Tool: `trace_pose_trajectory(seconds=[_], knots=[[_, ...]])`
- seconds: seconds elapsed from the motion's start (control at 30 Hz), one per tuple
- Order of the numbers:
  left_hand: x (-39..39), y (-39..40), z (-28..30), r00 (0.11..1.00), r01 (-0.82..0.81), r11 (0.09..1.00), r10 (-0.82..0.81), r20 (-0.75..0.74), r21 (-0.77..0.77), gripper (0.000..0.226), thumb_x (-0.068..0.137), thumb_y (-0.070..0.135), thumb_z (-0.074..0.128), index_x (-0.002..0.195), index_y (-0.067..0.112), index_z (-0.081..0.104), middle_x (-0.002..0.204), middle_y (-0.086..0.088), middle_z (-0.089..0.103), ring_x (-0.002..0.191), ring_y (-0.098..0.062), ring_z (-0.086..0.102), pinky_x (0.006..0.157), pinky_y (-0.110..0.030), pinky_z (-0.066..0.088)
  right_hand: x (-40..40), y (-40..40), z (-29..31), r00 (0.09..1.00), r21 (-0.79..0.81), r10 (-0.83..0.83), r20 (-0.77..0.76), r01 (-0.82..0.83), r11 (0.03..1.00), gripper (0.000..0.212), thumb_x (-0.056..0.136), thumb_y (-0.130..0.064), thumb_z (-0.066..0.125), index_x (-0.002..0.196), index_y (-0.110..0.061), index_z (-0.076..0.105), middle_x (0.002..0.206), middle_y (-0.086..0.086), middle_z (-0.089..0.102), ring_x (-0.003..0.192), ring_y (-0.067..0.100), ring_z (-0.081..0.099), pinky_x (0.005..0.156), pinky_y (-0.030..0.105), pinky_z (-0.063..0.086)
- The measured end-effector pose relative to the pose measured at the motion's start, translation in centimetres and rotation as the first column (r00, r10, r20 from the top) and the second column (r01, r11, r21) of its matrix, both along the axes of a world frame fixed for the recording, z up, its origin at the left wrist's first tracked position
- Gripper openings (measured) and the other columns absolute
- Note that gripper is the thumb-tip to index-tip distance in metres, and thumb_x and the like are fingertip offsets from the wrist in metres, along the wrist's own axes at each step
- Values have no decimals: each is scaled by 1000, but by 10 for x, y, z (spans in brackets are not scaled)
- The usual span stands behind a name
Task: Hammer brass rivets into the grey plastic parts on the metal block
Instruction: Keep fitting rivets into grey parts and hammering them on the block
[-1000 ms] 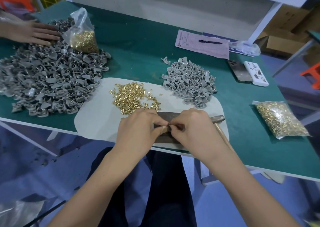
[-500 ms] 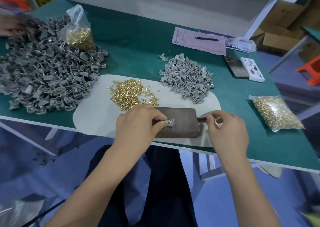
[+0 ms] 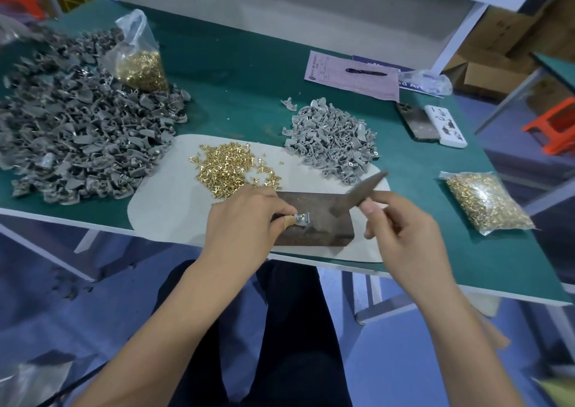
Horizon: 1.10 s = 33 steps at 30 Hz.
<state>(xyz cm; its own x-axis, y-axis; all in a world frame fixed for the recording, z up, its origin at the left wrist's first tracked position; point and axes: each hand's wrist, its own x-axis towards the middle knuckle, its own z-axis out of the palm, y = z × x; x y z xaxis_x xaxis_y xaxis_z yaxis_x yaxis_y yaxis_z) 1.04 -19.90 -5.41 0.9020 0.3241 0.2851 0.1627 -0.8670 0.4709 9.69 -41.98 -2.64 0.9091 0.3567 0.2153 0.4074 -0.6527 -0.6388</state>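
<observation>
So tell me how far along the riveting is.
Done: cannot tell; both grey piles look alike. In hand: the left hand pinches one grey part on the metal block, a rivet seated in it; the right hand holds the hammer raised. Left: many loose rivets.

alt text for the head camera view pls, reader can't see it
A person's left hand pinches a grey plastic part on a metal block while the right hand raises a hammer above it. Loose brass rivets and piles of grey parts lie on the green table.
</observation>
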Motion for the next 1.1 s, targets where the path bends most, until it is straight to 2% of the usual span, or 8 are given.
trace_pose_trajectory(seconds=[0.1, 0.27, 0.47, 0.57, 0.7, 0.83, 0.93, 1.1], knots=[[1, 0, 0, 1000, -5, 1000, 5, 7, 8, 5, 87, 48, 71, 91, 46, 75, 85, 23, 63, 89, -5, 54, 56, -22, 31, -11, 15, 8, 987, -200, 62, 148, -32, 979, 24, 92, -67, 43, 111, -60, 56, 83, -21, 72, 80, 13, 66, 66, 32, 52], [0, -1, 0, 1000, 0, 1000, 0, 25, 8, 6, 87, 49, 71, 89, 46, 75, 83, 20, 63, 86, -9, 55, 56, -24, 36, -17, 30, 13, 929, -130, 74, 362, -28, 991, 33, 96, -54, 51, 113, -39, 75, 85, -11, 73, 76, 19, 66, 56, 31, 47], [1, -1, -1, 1000, -8, 1000, 8, -16, 10, 10, 90, 43, 70, 97, 47, 75, 90, 20, 64, 92, -11, 53, 60, -28, 38, -17, 38, 16, 932, -224, 126, 339, -51, 973, 30, 94, -54, 55, 112, -41, 75, 86, -8, 76, 78, 29, 69, 58, 33, 48], [2, -1, 0, 1000, -5, 1000, 5, -22, 3, 10, 91, 43, 68, 98, 47, 74, 92, 20, 64, 94, -11, 53, 62, -28, 39, -19, 37, 16, 922, -134, 79, 379, -30, 991, 28, 96, -50, 56, 113, -38, 76, 79, -7, 72, 68, 24, 66, 53, 31, 46], [1, -1, 1, 1000, -3, 1000, 3, -28, 10, 11, 91, 42, 69, 99, 47, 74, 93, 19, 64, 95, -12, 54, 61, -29, 40, -23, 39, 17, 916, -268, 145, 374, -43, 963, 29, 94, -52, 52, 110, -42, 75, 82, -8, 74, 73, 29, 68, 53, 29, 38], [1, -1, 1, 999, 1, 1000, -1, -34, 6, 12, 92, 45, 66, 100, 47, 74, 93, 19, 63, 96, -11, 53, 61, -28, 38, -24, 39, 18, 918, -184, 85, 386, -14, 983, 28, 96, -49, 54, 112, -39, 75, 78, -7, 72, 69, 28, 66, 53, 29, 39], [1, -1, 2, 1000, 1, 1000, 0, -28, 13, 10, 91, 44, 68, 99, 48, 74, 91, 20, 62, 94, -11, 52, 59, -28, 35, -24, 40, 18, 915, -285, 138, 378, -27, 958, 30, 95, -52, 50, 109, -41, 74, 76, -8, 72, 70, 30, 66, 53, 28, 34], [1, -1, 2, 1000, -1, 1000, 2, -28, 29, 9, 91, 45, 68, 97, 50, 73, 87, 20, 61, 90, -10, 50, 56, -27, 30, -26, 40, 15, 916, -183, 96, 389, -25, 983, 28, 96, -46, 55, 113, -37, 76, 73, -6, 69, 66, 27, 64, 52, 30, 41]])
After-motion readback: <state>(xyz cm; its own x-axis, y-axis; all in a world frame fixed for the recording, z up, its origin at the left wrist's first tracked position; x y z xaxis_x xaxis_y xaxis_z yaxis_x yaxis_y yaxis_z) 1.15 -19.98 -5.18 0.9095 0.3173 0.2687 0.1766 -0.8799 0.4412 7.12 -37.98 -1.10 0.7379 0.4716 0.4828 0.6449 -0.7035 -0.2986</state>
